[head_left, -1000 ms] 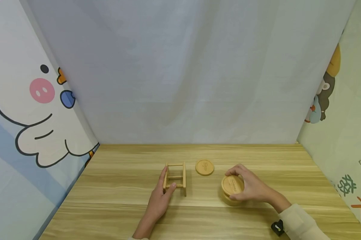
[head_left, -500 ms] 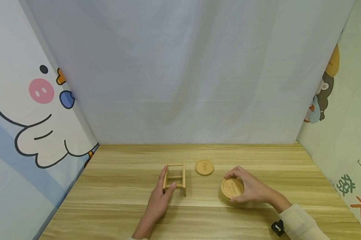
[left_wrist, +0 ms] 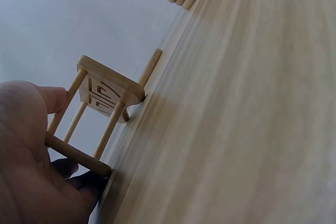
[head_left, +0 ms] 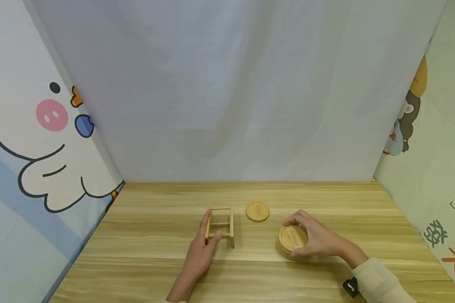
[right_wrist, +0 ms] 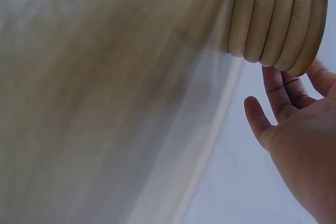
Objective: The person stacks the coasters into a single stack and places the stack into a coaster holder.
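Observation:
My left hand point(head_left: 200, 254) grips a small wooden coaster rack point(head_left: 232, 223) by its left side, thumb on a front bar. The left wrist view shows the rack's posts and its cut-out side panel point(left_wrist: 102, 95), with the rack standing on the table. My right hand point(head_left: 320, 237) holds a stack of round wooden coasters point(head_left: 292, 238), thumb on the near side and fingers at the far side. Several coasters point(right_wrist: 281, 19) lie flush on each other in the right wrist view. A single coaster point(head_left: 257, 211) lies flat between the hands, farther back.
The wood-grain table point(head_left: 167, 219) runs back to a pale grey curtain point(head_left: 231, 105). Printed cartoon panels stand at the left and right sides. A small black object point(head_left: 350, 287) lies beside the right sleeve point(head_left: 380, 280).
One second ago the top coaster sat visibly offset over the stack; the right hand has lowered slightly and the stack now looks aligned. The left hand and rack have stayed still.

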Tool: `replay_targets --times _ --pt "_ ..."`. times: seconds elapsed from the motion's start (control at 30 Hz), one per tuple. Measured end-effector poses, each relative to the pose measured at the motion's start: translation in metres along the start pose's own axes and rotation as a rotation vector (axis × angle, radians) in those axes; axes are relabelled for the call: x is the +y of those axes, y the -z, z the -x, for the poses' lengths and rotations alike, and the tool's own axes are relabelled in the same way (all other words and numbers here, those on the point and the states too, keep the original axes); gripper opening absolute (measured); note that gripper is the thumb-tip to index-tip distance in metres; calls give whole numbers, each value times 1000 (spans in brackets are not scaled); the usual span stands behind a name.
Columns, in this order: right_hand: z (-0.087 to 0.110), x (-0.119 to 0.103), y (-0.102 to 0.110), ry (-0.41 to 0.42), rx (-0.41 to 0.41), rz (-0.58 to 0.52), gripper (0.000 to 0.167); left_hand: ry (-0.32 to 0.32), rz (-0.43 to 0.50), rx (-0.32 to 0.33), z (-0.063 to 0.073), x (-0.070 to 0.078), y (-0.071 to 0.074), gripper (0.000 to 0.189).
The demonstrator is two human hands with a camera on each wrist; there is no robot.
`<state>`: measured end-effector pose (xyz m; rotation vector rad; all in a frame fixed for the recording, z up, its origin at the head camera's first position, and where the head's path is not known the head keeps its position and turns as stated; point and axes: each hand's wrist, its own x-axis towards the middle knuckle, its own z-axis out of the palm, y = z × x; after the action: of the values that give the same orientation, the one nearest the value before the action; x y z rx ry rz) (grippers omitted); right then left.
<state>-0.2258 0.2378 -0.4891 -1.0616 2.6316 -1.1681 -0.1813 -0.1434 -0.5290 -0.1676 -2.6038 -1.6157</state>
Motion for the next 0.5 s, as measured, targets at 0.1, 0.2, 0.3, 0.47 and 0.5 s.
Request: replay_targets --times 0.1,0.2,0.3,0.47,0.5 --pt "0 0 0 -3 -4 5 74 1 -4 1 0 0 0 73" --pt "0 0 1 -6 -2 17 75 2 -7 0 0 0 0 73" --pt "0 1 1 -9 3 33 77 2 -8 0 0 0 0 73" --pt "0 3 1 -5 12 55 81 5 -5 -1 0 0 0 73" --pt "0 4 0 -3 14 56 83 5 -4 -1 0 0 0 73"
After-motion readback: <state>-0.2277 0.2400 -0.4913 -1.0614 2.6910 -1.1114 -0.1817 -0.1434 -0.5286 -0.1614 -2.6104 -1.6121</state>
